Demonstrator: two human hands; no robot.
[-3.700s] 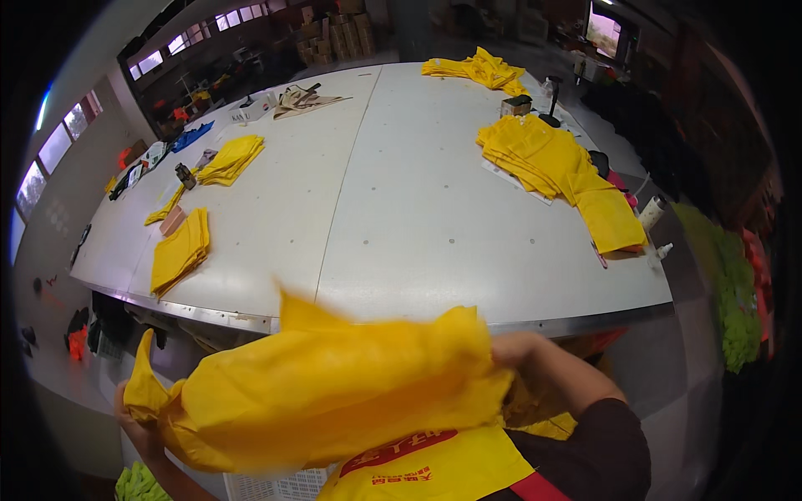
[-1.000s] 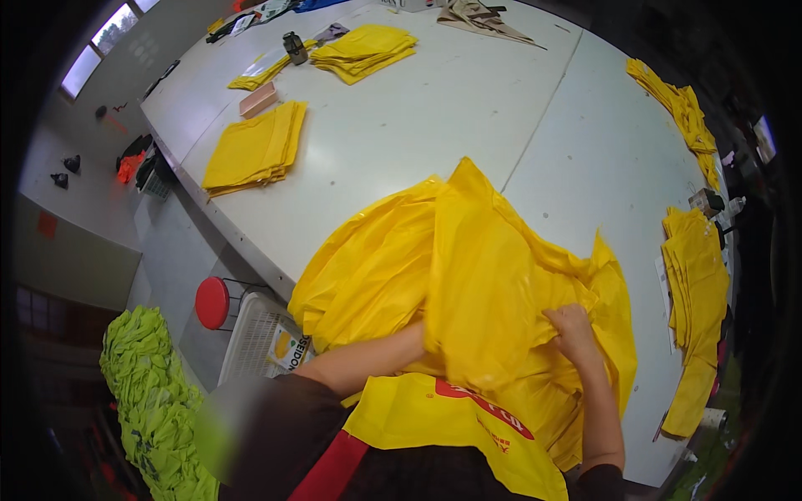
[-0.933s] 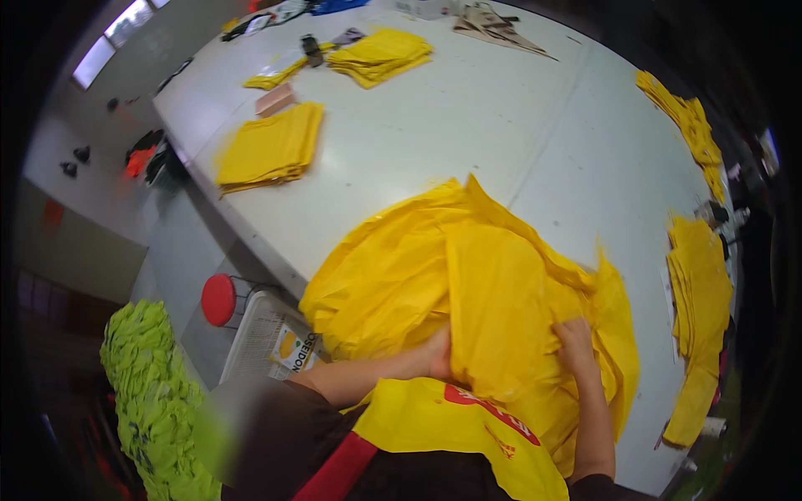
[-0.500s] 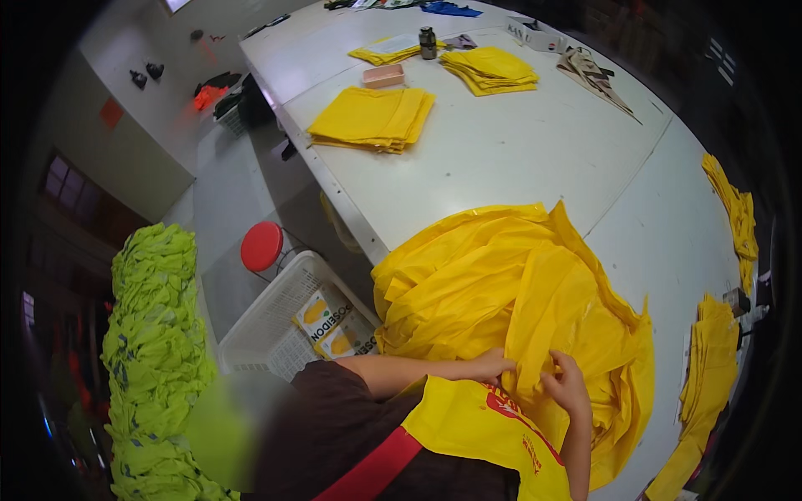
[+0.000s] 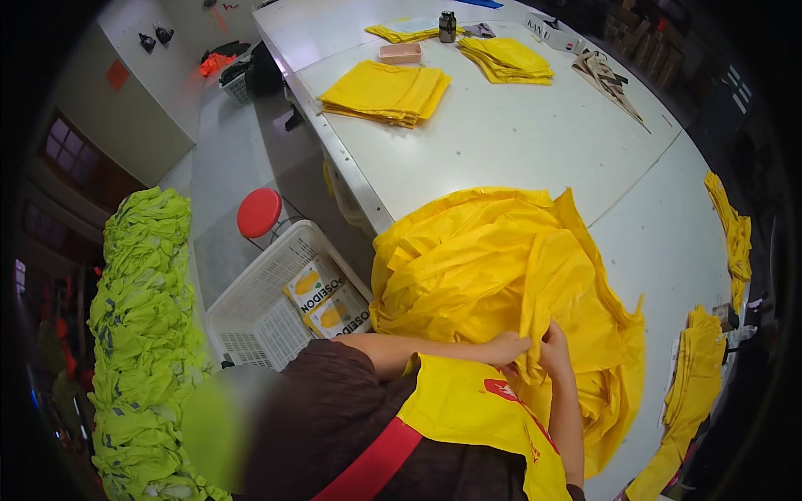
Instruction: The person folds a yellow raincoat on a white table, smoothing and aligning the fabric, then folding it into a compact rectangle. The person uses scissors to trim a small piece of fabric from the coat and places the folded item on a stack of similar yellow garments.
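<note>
A large heap of thin, glossy yellow fabric is bunched on the near edge of the white table. My left hand reaches in from the left, its fingers closed on a fold of this fabric. Close beside it, my right hand pinches the same raised fold, thumb and fingers together. The fold runs upward from between both hands into the heap. Below my hands, a yellow printed piece with red marks and a red strap lies across my front. Part of my right forearm is behind it.
Folded yellow stacks lie farther back on the table, with a pink tray and dark jar. At left are a white basket holding printed packets, a red-topped stool and a lime-green pile. Yellow strips lie at right.
My hands have come closer together, and the right fingers have closed on the fold, which is now gathered more narrowly. The whole view has shifted slightly.
</note>
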